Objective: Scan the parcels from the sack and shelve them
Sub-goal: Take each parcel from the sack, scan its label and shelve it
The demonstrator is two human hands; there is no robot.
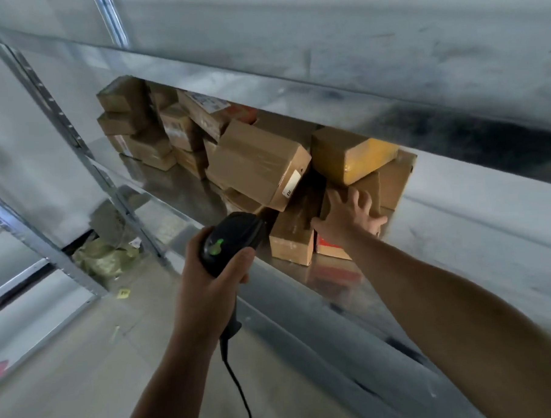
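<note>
Where the metal shelving rack [436,85] fills most of the view, one shelf [178,191] carries a row of brown cardboard parcels [182,127], stacked unevenly from its left end toward the middle. Pale, scuffed floor [85,359] below. Largest parcel in the heap, a taped brown box [259,165] with a white label on its end, lies tilted on top of others. Just right of it, a parcel wrapped in yellow tape [354,155] rests tilted on a brown end box [371,184] at the right of the row. Right grip [350,215] reaches into the shelf, fingers spread and straight, pressed flat against that end box, clasping nothing. A crumpled green sack [106,257] lies on the floor under the shelf at left, well apart from both grips. Left grip [207,275] is wrapped round a black handheld scanner [231,239], held just before the shelf edge, nose toward the parcels, green light on top. A black cable [241,393] hangs from its handle. Small yellow tag [123,293] on the floor near the sack.
</note>
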